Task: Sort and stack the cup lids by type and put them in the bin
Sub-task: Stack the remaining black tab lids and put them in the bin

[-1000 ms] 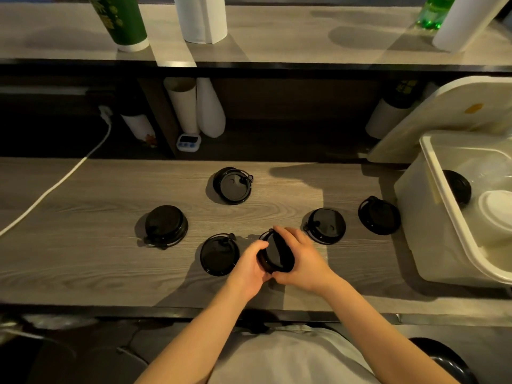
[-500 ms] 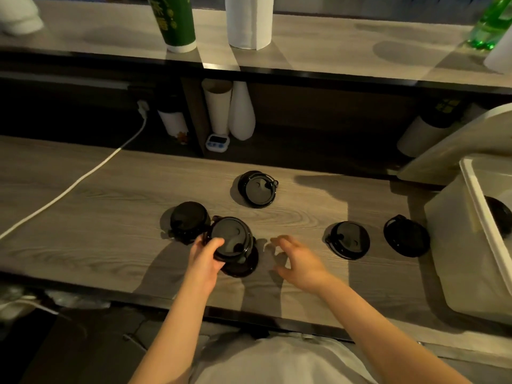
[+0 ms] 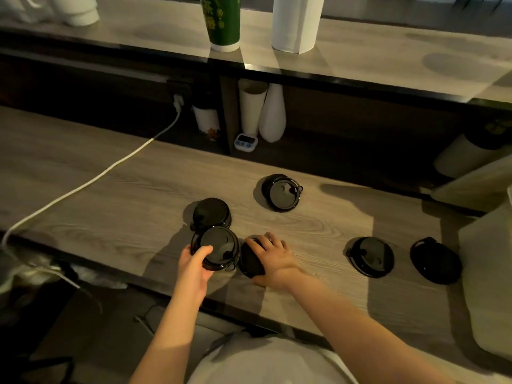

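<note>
The room is dim, and a long wooden worktop [image 3: 110,195] runs across it with a shelf [image 3: 388,59] above. Six black lids show on or over the worktop. The left hand [image 3: 195,263] pinches one lid [image 3: 217,252] by its near edge, thumb on top, and holds it just over the wood. Right behind it, touching or almost touching, sits a domed lid [image 3: 212,213]. The right hand [image 3: 273,259] lies spread on another lid [image 3: 250,260], fingers over its top and thumb at its near edge. That lid is just beside the one in the left hand. A back lid [image 3: 282,192] lies alone farther away, near the middle. To the right lie two more, a shiny lid [image 3: 371,256] and a dull lid [image 3: 435,260], near each other but apart. The dull one is close to the white bin [image 3: 487,286] at the right edge. A white cord [image 3: 91,181] runs over the left of the worktop to a plug. A green cup [image 3: 221,23] and a white roll [image 3: 296,23] stand on the shelf.
</note>
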